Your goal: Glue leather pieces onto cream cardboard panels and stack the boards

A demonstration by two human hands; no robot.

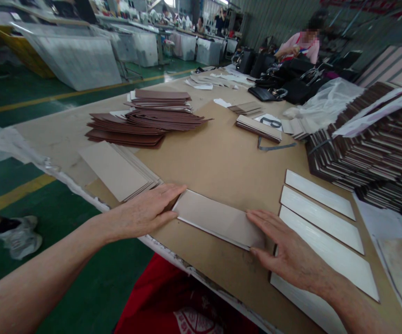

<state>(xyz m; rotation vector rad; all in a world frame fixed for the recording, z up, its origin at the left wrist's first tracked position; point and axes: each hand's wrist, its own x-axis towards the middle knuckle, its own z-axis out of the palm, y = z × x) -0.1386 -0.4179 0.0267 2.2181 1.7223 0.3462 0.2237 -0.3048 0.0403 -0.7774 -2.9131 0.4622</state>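
Note:
A long beige cardboard strip point(218, 221) lies on the brown paper-covered table point(218, 157) near its front edge. My left hand point(145, 211) rests flat at the strip's left end, fingers stretched out and touching it. My right hand point(287, 248) lies flat at the strip's right end, fingers extended along its edge. Neither hand grips anything. To the left of my left hand sits a stack of beige boards point(117, 170). White strips point(326, 222) lie side by side to the right of my right hand.
Brown sheet piles point(145, 118) sit mid-table. A big stack of dark strips point(371, 144) stands at right, partly under plastic. Small strip stacks point(258, 127) and black bags point(284, 83) lie farther back, where a person in pink point(300, 44) works. Someone's shoe point(20, 236) is on the green floor.

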